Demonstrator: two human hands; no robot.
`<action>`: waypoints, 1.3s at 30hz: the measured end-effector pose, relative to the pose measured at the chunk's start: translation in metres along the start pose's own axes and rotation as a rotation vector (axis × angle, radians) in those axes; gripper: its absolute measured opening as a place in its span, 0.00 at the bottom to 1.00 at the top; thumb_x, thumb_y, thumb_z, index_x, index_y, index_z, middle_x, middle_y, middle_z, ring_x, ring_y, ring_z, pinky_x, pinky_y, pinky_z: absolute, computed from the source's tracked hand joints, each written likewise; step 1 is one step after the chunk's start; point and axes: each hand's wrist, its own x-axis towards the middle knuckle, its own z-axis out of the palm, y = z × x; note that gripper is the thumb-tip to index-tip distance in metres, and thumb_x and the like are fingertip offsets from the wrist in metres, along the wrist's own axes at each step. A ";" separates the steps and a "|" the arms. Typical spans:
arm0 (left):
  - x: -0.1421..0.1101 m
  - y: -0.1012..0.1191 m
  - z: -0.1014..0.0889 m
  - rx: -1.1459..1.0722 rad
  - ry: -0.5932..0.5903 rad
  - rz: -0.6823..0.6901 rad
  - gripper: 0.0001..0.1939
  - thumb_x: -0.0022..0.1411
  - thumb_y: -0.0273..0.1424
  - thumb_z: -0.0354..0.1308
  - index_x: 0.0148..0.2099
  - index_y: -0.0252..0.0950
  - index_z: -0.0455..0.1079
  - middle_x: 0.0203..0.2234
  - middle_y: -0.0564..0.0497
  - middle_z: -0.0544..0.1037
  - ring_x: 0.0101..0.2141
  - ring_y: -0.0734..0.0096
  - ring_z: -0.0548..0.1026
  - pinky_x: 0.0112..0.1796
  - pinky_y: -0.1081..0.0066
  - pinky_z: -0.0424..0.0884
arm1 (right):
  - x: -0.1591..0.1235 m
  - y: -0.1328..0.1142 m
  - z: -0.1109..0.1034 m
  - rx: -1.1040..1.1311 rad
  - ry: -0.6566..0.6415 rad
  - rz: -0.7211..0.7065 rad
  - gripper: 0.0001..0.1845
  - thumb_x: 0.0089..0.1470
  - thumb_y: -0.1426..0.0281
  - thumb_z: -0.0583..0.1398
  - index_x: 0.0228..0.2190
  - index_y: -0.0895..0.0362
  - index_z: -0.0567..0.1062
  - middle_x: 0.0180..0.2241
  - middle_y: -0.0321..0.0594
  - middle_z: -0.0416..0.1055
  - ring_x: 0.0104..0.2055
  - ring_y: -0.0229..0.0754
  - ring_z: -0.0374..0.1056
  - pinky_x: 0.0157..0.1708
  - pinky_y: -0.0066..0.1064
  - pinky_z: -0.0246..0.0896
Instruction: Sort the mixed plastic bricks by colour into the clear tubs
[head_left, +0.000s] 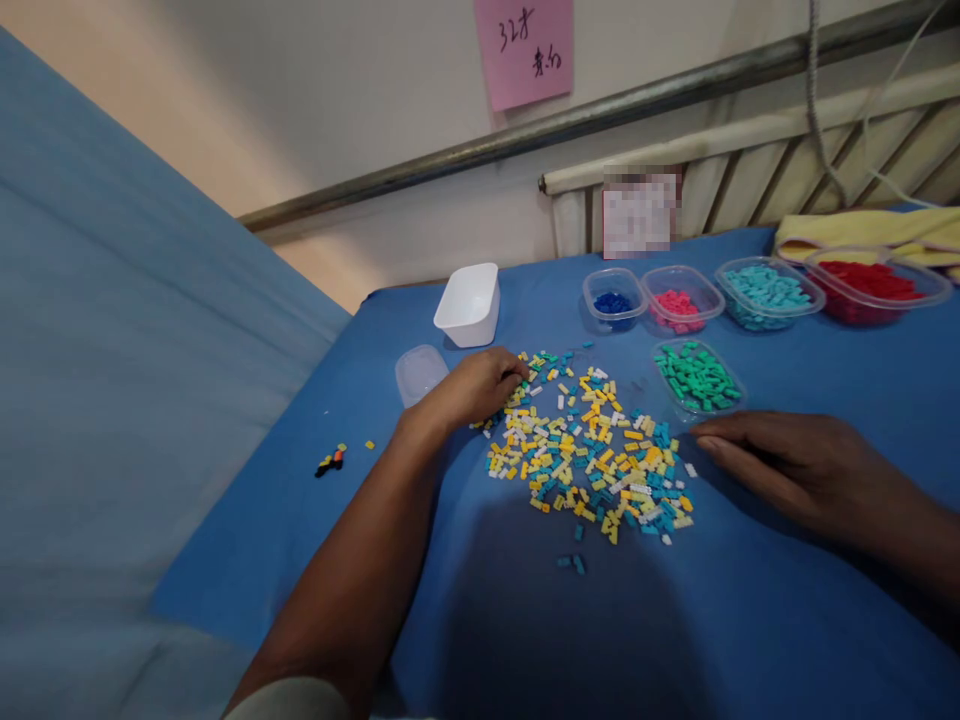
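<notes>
Find the loose brick pile [551, 440] spread on the blue table cover [817, 365], long axis running from far left to near right. Note the left hand [484, 385] as nearer, at the pile's far-left edge, palm down, fingers bent to the bricks. Record the right hand [814, 460] just beyond the opposite edge, on its side, thumb close to fingers, tips near the green-brick tub [741, 392]. Cannot tell, for either hand, whether clamped on a brick; fingertips partly hidden.

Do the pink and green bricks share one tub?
No, the green bricks sit in a clear tub nearer the camera, the pink bricks in a separate one behind.
</notes>
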 end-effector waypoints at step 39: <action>0.006 0.037 -0.002 -0.278 -0.034 0.042 0.10 0.71 0.33 0.64 0.52 0.36 0.79 0.35 0.51 0.81 0.34 0.68 0.77 0.37 0.69 0.70 | 0.005 -0.006 0.009 0.062 -0.045 -0.014 0.09 0.74 0.66 0.62 0.48 0.48 0.83 0.44 0.36 0.88 0.40 0.45 0.86 0.38 0.34 0.82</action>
